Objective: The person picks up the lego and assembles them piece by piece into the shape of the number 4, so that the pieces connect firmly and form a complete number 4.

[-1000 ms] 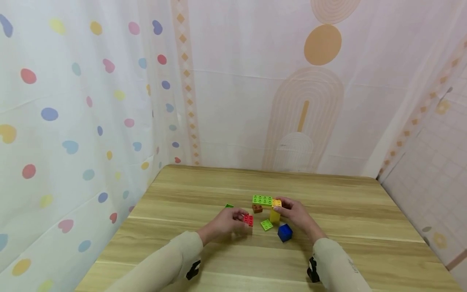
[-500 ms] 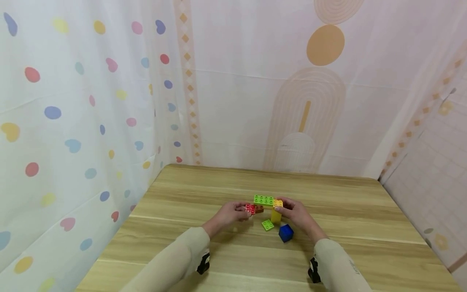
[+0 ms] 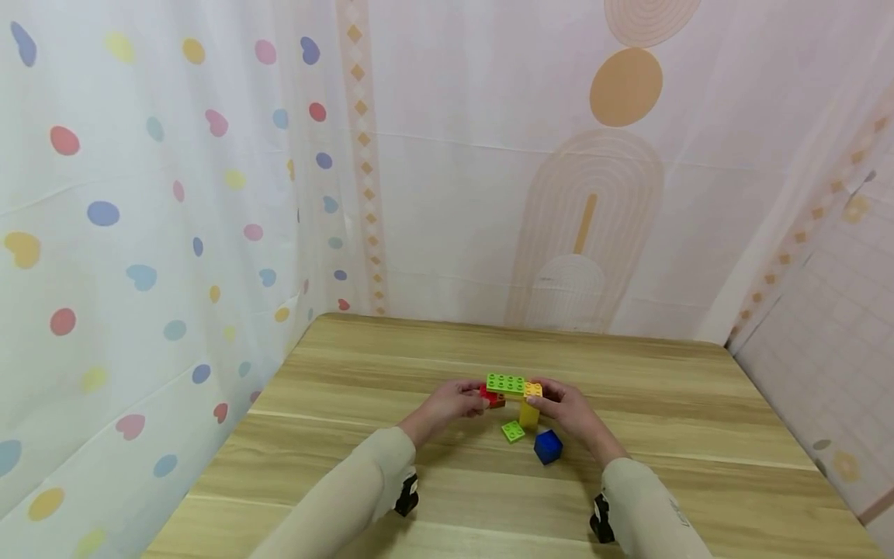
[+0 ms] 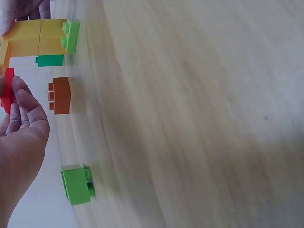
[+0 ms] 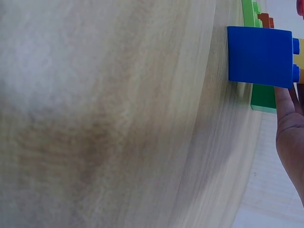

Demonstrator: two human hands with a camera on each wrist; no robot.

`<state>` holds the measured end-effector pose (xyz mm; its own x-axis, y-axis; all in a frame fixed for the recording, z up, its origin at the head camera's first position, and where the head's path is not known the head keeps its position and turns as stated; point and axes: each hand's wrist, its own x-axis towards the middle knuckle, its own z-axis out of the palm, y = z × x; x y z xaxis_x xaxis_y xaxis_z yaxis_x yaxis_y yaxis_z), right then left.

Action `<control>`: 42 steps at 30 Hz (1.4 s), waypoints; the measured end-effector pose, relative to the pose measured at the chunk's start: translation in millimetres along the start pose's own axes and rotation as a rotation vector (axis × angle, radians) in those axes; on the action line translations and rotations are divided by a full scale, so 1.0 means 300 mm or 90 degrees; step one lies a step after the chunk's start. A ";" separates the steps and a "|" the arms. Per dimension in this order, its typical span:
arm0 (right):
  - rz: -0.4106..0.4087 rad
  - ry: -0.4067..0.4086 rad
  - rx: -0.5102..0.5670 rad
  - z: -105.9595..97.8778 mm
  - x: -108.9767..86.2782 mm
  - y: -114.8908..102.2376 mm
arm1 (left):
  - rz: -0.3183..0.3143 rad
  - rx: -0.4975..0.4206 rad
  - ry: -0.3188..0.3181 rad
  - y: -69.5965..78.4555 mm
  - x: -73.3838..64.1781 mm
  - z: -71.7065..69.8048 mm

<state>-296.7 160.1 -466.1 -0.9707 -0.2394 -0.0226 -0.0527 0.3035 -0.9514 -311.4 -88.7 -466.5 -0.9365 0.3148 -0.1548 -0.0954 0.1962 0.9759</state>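
My left hand [image 3: 448, 405] pinches a red brick [image 4: 8, 90] between thumb and fingers, held above the table. In the head view this red brick sits at the left end of a long light green brick [image 3: 506, 383], partly under it. The long brick reaches leftward from the top of a yellow brick stack [image 3: 528, 413]. My right hand [image 3: 573, 409] grips the stack's upper part from the right, fingers behind and thumb in front. A brown brick [image 4: 61, 96] lies on the table below the red one.
A small light green brick [image 3: 513, 432] lies in front of the yellow stack, with a blue brick [image 3: 548, 447] to its right. The left wrist view shows another green brick [image 4: 77, 185] near my left hand and a dark green brick [image 4: 50, 60] behind the stack.
My left hand has moved up and to the right with the red brick, from beside the small green brick to the long green brick's left end. The right hand stays on the yellow stack.
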 end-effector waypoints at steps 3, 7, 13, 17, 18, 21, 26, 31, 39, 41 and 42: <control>-0.002 -0.003 0.007 0.000 0.000 0.000 | -0.006 -0.003 0.001 0.009 0.009 0.004; -0.002 -0.006 0.013 -0.001 0.001 0.001 | -0.007 -0.012 0.003 0.016 0.028 0.010; -0.003 -0.006 0.016 0.000 -0.003 -0.003 | 0.002 -0.032 -0.012 0.023 0.038 0.014; -0.006 -0.009 0.018 0.000 -0.004 -0.004 | 0.009 -0.044 -0.022 0.030 0.034 0.015; -0.007 -0.009 0.016 0.000 -0.004 -0.003 | 0.009 -0.047 -0.023 0.033 0.033 0.016; -0.006 -0.009 0.015 -0.002 -0.004 -0.002 | 0.008 -0.042 -0.023 0.045 0.030 0.020; -0.006 -0.010 0.012 -0.003 -0.004 -0.002 | 0.005 -0.025 -0.017 0.061 0.025 0.023; -0.007 -0.010 0.014 -0.002 -0.005 -0.003 | 0.006 -0.023 -0.002 0.068 0.028 0.027; -0.008 -0.009 0.013 -0.003 -0.003 0.001 | -0.004 -0.024 0.022 0.070 0.040 0.033; -0.008 -0.010 0.013 -0.003 -0.003 0.003 | -0.009 -0.026 0.024 0.074 0.040 0.035; -0.009 -0.010 0.014 -0.003 -0.002 0.003 | -0.013 -0.029 0.024 0.075 0.042 0.035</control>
<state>-296.3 161.3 -466.8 -0.9660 -0.2581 -0.0140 -0.0608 0.2798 -0.9581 -321.8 -70.5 -448.0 -0.9462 0.2754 -0.1698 -0.1294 0.1592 0.9787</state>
